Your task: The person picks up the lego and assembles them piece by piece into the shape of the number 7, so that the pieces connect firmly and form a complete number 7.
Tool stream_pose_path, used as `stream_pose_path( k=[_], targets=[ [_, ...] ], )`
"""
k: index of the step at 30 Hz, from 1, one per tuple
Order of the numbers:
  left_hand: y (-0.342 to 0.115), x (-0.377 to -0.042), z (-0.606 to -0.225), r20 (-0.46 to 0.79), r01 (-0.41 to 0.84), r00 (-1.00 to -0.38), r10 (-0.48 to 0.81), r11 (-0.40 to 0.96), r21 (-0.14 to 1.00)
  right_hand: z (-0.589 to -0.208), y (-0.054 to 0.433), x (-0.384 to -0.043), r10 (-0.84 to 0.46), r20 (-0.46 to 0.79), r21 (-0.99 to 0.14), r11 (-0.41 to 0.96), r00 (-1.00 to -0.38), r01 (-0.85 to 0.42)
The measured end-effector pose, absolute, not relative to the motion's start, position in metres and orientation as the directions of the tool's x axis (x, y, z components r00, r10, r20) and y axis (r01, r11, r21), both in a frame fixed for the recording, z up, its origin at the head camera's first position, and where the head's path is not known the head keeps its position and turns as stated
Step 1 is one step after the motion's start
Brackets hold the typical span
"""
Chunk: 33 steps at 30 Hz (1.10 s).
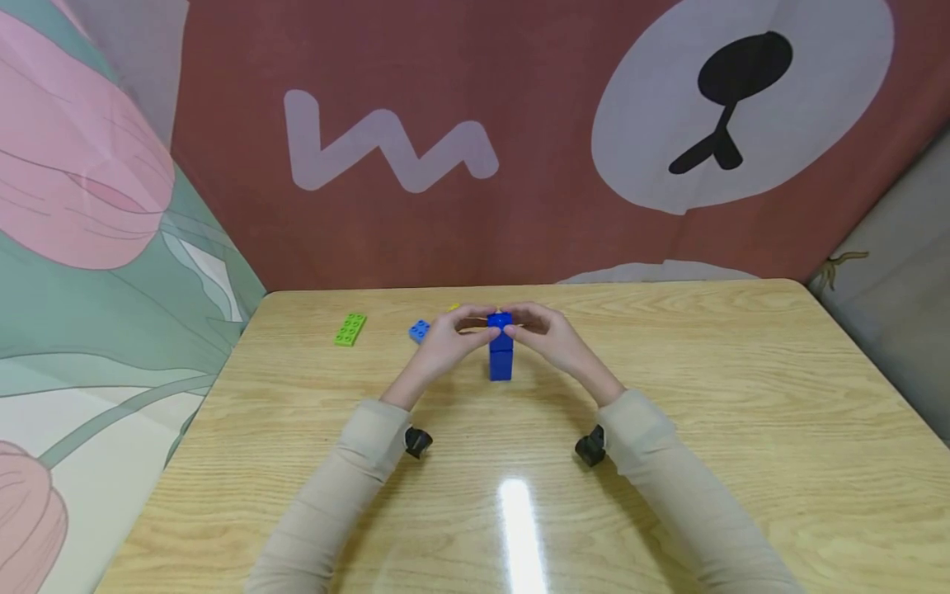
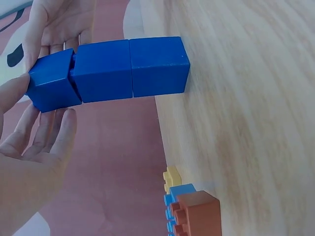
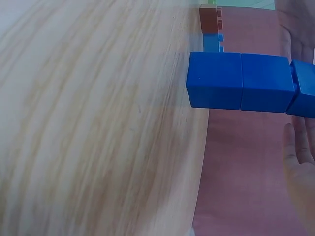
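A stack of several dark blue toy bricks (image 1: 500, 364) stands upright on the table. Its top brick (image 2: 53, 81) sits slightly tilted, with a narrow gap showing between it and the brick below. My left hand (image 1: 448, 337) pinches that top brick from the left, thumb at the front. From the right, my right hand (image 1: 551, 337) holds the same brick between thumb and fingers. In the right wrist view the top brick (image 3: 304, 88) is partly cut off by the frame edge.
Left of the stack lie a green brick (image 1: 350, 329) and a light blue brick (image 1: 419, 331). A yellow brick (image 2: 172, 179) and a brown brick (image 2: 201, 214) are close by, behind my left hand. The table (image 1: 705, 412) meets a printed cloth (image 1: 519, 223) at its far edge.
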<state>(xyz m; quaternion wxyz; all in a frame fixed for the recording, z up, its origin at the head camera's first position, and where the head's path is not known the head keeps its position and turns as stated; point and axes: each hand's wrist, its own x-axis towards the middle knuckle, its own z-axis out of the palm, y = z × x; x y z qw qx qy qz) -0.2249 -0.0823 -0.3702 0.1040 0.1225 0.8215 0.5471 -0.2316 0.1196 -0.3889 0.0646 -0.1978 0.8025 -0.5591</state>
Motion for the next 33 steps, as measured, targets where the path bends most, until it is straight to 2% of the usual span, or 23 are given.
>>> stream_pose_path(
  k=[5, 18, 27, 33],
  targets=[
    [-0.0814, -0.2254, -0.3696, -0.058, 0.063, -0.950, 0.308, 0.368, 0.928, -0.3873, 0.1194, -0.2325, -0.400, 0.115, -0.925, 0.292, -0.909, -0.245],
    [-0.0798, -0.2234, -0.3668, -0.021, 0.106, -0.944, 0.329, 0.361, 0.926, -0.3868, 0.1201, -0.2317, -0.424, 0.124, -0.932, 0.259, -0.897, -0.252],
    [-0.0818, -0.2254, -0.3699, -0.041, 0.091, -0.939, 0.341, 0.361, 0.928, -0.3908, 0.1192, -0.2328, -0.432, 0.152, -0.936, 0.225, -0.889, -0.270],
    [-0.0830, -0.2242, -0.3679, -0.025, 0.120, -0.933, 0.360, 0.373, 0.920, -0.3872, 0.1189, -0.2326, -0.431, 0.127, -0.929, 0.265, -0.893, -0.260]
  ],
)
